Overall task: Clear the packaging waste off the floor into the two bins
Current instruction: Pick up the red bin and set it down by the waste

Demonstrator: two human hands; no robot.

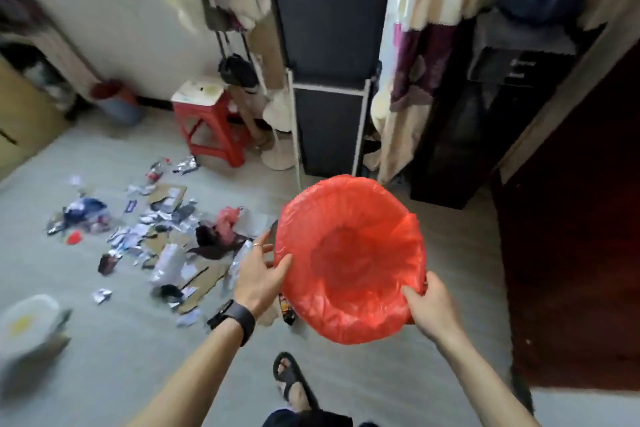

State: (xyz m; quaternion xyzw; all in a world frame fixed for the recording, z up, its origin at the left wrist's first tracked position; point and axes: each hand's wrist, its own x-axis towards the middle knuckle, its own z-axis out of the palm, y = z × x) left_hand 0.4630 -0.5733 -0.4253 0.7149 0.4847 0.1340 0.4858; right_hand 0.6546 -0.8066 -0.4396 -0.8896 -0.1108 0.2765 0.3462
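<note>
A round bin lined with a red plastic bag is held above the floor, its inside showing only red liner. My left hand grips its left rim, thumb over the edge. My right hand grips the near right rim. Packaging waste lies scattered on the grey floor to the left: cardboard pieces, foil wrappers, paper scraps, a clear plastic bottle, a red bag. A second bin with a white liner stands blurred at the lower left.
A red plastic stool stands behind the waste. A dark cabinet and hanging curtains are at the back, a dark red door on the right. My sandalled foot is below the bin. A cardboard box sits far left.
</note>
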